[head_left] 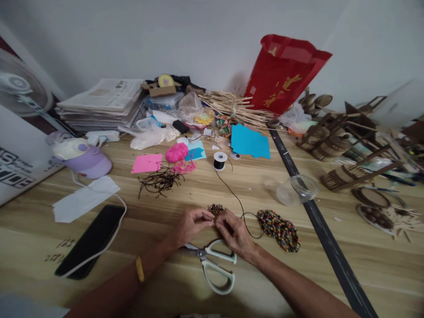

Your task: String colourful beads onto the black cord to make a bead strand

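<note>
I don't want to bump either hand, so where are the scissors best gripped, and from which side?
Probably by the nearer loop of the scissors, coming from the wearer's side. They lie flat with the loops spread, and this one is clear of both hands. The farther loop is close by the right hand; the blades point toward the left wrist.

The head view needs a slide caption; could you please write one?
Left hand and right hand close together beside a bead pile, with scissors nearer and a thread spool beyond.
</note>
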